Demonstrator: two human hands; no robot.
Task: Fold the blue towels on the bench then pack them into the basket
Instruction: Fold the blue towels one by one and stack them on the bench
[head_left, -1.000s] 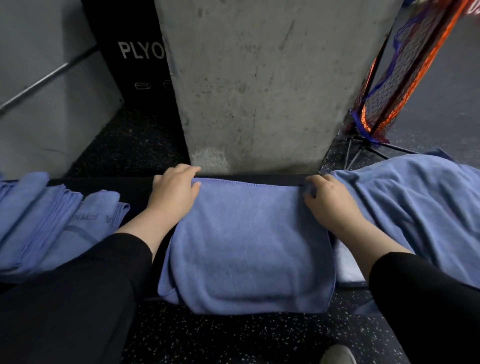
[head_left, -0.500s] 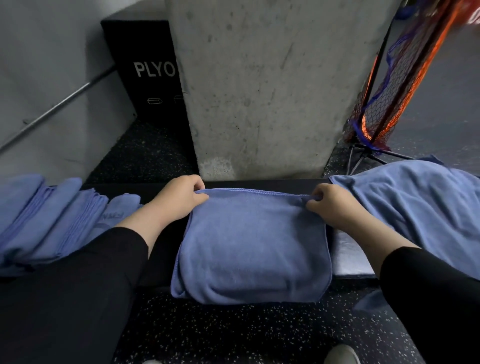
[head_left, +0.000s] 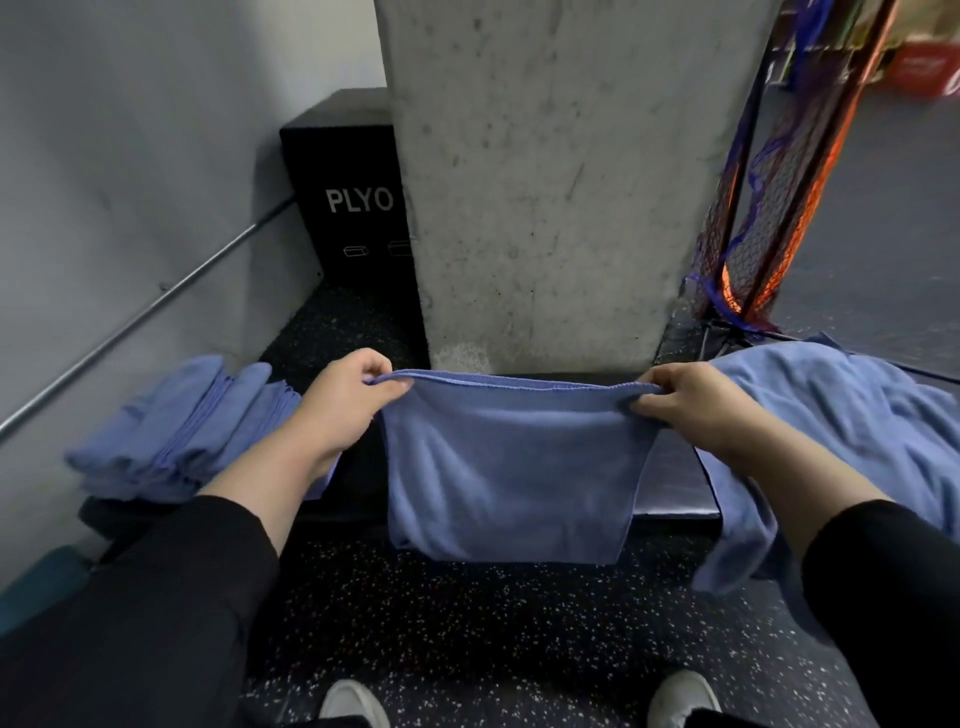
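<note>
You have lifted the folded towel (head_left: 511, 467) up off the bench (head_left: 675, 488) since a moment ago, and now it hangs down in the middle of the frame. Your left hand (head_left: 345, 405) pinches its top left corner. Your right hand (head_left: 693, 402) pinches its top right corner. At the left sits a stack of folded towels (head_left: 176, 431). At the right lies a loose pile of towels (head_left: 852, 421) on the bench.

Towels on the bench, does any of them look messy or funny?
Yes. The unfolded towels on the right lie crumpled, one corner hanging off the bench. The folded stack on the left looks neat.
</note>
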